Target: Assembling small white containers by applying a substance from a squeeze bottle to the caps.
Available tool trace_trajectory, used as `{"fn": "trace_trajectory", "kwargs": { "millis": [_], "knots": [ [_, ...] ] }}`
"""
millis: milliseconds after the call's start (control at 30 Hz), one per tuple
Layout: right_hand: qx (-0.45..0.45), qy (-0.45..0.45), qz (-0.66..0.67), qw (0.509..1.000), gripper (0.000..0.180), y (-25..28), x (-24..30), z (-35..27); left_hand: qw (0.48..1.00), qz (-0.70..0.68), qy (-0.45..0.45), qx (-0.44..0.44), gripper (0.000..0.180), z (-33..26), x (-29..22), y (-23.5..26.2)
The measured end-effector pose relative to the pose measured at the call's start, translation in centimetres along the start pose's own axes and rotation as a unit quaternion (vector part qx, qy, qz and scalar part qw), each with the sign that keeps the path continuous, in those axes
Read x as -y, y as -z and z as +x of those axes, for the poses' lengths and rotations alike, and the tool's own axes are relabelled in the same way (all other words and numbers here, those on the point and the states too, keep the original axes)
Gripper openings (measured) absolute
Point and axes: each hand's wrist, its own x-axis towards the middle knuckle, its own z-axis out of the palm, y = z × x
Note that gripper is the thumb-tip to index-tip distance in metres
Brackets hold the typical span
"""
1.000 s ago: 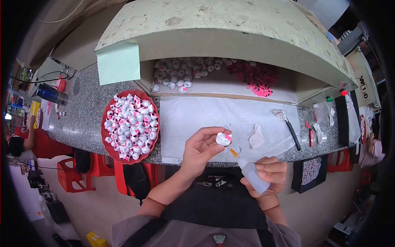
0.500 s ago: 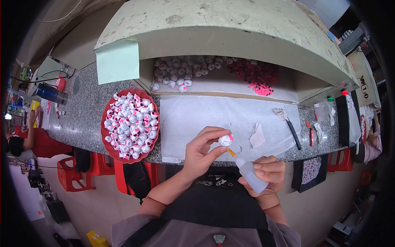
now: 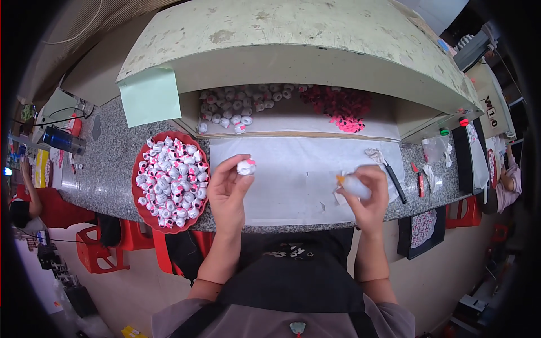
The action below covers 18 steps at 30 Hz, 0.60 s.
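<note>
Counter: speckled grey granite [image 3: 115, 163], with a white sheet [image 3: 270, 200] spread before the person
Shelf: pale green, scuffed unit [image 3: 270, 65] above the sheet; white pieces [image 3: 228, 107] and a pink heap [image 3: 346, 123] lie inside, the heap's far part too dark to make out well
Bowl: red, scalloped [image 3: 179, 228], left of the sheet, heaped with white-and-pink pieces [image 3: 172, 180]
Room: red stools [image 3: 101, 252] by the counter, a co-worker in red [image 3: 53, 207] at far left
Left hand: [image 3: 230, 194] thumb and fingertips pinching a small figure [image 3: 245, 168] above the sheet, near the bowl
Right hand: [image 3: 370, 197] fingers closed round a translucent bottle [image 3: 357, 187], its orange tip [image 3: 340, 178] pointing left, well apart from the figure
</note>
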Motion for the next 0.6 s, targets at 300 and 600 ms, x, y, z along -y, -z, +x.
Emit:
{"fn": "trace_trajectory", "kwargs": {
  "millis": [300,600],
  "knots": [
    [0.006,0.079,-0.380,0.922,0.022,-4.6,-13.0,10.7,1.000,-0.007,0.004,-0.009,0.035,0.0,0.1,0.8],
    [0.100,0.026,-0.416,0.904,0.024,-5.3,-13.5,9.5,1.000,-0.007,-0.009,-0.025,0.035,0.2,0.2,2.4]
  ]
}}
